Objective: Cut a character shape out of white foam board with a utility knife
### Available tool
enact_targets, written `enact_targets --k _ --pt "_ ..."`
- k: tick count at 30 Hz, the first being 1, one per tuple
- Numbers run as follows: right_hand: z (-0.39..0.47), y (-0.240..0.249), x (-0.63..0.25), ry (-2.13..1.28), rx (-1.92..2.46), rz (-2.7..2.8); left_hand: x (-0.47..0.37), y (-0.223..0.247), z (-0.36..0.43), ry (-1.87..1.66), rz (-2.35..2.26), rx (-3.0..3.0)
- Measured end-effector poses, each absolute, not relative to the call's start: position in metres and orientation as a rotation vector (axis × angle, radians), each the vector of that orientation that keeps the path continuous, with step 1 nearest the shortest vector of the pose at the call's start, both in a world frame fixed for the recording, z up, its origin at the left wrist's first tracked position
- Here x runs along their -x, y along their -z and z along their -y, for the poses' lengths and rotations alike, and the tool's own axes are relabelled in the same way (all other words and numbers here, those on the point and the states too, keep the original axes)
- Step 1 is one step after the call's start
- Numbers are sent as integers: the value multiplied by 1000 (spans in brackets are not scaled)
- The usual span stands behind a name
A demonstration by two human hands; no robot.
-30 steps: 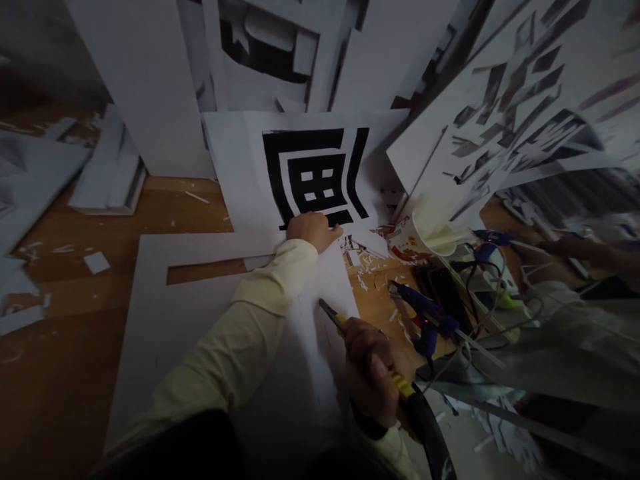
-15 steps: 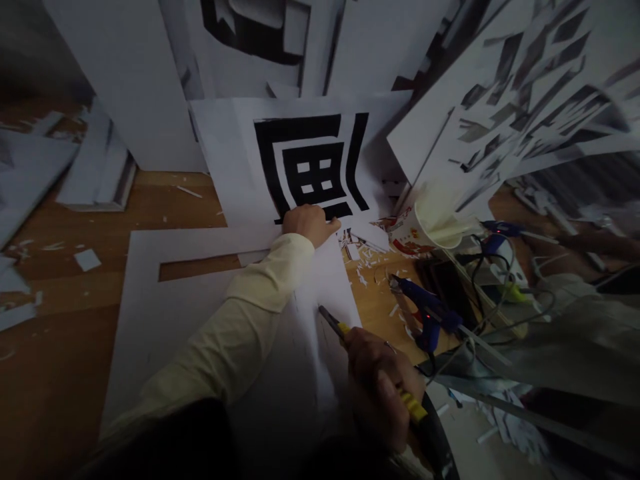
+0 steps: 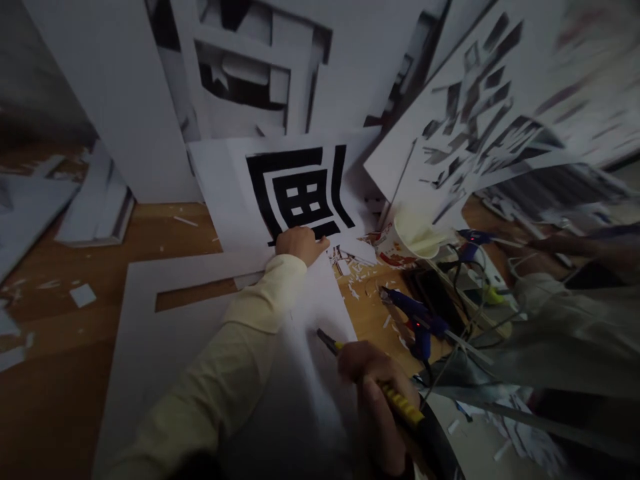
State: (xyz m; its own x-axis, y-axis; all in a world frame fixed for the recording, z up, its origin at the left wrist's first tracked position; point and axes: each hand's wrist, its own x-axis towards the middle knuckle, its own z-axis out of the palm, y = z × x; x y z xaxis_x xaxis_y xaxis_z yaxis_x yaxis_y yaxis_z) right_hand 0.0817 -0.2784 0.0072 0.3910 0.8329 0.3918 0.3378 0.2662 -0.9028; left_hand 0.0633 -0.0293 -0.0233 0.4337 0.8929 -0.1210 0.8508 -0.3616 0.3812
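Observation:
My left hand [image 3: 300, 245] rests on the lower edge of a white sheet printed with a bold black character [image 3: 303, 193]; its fingers are bent, and whether they grip the paper is hidden. My right hand [image 3: 377, 387] is wrapped round a yellow and black utility knife [image 3: 400, 405], the blade pointing up and left above a large white board [image 3: 185, 360]. A long rectangular slot is cut in the board, left of my left forearm, showing the wooden table [image 3: 55, 407] beneath.
Paper scraps surround a cup of pale sticks [image 3: 400, 243]. A blue glue gun [image 3: 413, 313] with cables lies at the right. White boards [image 3: 300, 100] stand behind. At far right, another person's arm [image 3: 575, 247] reaches in.
The view has tilted up, so the sheet and table appear lower. My left hand remains at the sheet's lower edge, and my right hand still holds the knife.

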Motion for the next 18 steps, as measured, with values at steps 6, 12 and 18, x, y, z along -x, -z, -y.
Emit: enact_targets --k 6,12,18 --pt "287 -23 -97 -117 1905 1571 -61 19 31 -168 -1464 -2295" --pt "310 -34 -85 136 1934 1159 -60 19 31 -167 -1432 -2284" --pt "261 -14 -80 -58 1831 1096 -55 16 28 -144 -1407 -2261"
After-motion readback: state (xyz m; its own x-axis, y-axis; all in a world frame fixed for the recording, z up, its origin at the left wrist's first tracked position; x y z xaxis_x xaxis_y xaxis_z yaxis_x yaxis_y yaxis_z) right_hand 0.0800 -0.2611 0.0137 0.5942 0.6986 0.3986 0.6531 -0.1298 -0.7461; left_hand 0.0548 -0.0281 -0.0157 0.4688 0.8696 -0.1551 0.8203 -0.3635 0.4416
